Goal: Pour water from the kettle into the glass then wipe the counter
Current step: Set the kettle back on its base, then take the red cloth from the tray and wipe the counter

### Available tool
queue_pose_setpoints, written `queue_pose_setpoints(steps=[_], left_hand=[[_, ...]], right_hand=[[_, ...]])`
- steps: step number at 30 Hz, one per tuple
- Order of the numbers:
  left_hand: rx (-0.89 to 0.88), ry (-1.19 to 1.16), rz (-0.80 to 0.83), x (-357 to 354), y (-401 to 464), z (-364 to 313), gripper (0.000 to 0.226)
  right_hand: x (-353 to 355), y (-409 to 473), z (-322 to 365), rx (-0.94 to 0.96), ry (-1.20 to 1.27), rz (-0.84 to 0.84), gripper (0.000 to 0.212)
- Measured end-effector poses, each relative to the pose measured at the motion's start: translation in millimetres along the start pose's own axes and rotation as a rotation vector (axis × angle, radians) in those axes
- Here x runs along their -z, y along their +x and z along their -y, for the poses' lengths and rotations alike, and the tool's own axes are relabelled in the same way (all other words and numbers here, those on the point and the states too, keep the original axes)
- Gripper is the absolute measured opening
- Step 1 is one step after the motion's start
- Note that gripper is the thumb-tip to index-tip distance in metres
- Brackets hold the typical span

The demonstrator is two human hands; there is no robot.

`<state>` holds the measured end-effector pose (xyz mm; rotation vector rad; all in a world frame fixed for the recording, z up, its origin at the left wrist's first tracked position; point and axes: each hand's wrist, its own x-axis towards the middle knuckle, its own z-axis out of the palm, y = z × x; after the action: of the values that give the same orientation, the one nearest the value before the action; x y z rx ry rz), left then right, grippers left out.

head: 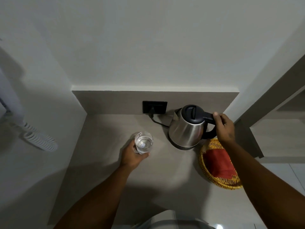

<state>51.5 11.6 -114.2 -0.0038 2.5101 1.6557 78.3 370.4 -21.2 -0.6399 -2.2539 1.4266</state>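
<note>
A steel kettle (187,129) with a black lid and handle stands upright on its base at the back right of the grey counter (105,162). My right hand (224,128) is wrapped around the kettle's black handle. A clear glass (143,142) holding some water stands on the counter left of the kettle. My left hand (132,156) grips the glass from its near side. A red cloth (219,164) lies folded in a woven yellow basket (204,169) at the right, just in front of the kettle.
A black wall socket (154,106) with a plug and cord sits on the backsplash behind the kettle. White walls enclose the counter at the left and back. A white coiled cord (39,139) hangs on the left wall. A shelf edge stands to the right.
</note>
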Motion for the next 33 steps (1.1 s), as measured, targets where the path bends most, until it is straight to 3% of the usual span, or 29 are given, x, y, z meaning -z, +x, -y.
queue_pose_setpoints(steps=[2,5,9,12,17,22,28,33], left_hand=[[-0.004,0.004,0.003,-1,1,0,0.087],[-0.012,0.007,0.016,-2,-1,1,0.088],[-0.095,0.040,0.039,-4,-2,1,0.096],[-0.116,0.021,0.048,-3,3,2,0.093],[-0.138,0.084,0.037,-1,2,-2,0.090],[-0.071,0.116,-0.018,-5,1,-5,0.088],[-0.053,0.152,-0.055,-7,6,-3,0.077],[-0.040,0.150,-0.064,-7,4,-8,0.075]], right_hand=[[2,-19,-6,0.026,0.001,-0.041,0.030],[6,-56,-37,0.001,-0.232,-0.098,0.059],[15,-97,-74,-0.160,-0.633,0.039,0.073],[15,-111,-88,-0.219,-0.751,0.154,0.081],[13,-111,-97,-0.235,-0.804,0.222,0.087],[8,-106,-99,-0.244,-0.815,0.169,0.074],[15,-102,-89,-0.303,-0.529,0.089,0.063],[8,-120,-52,0.112,-0.370,0.039,0.070]])
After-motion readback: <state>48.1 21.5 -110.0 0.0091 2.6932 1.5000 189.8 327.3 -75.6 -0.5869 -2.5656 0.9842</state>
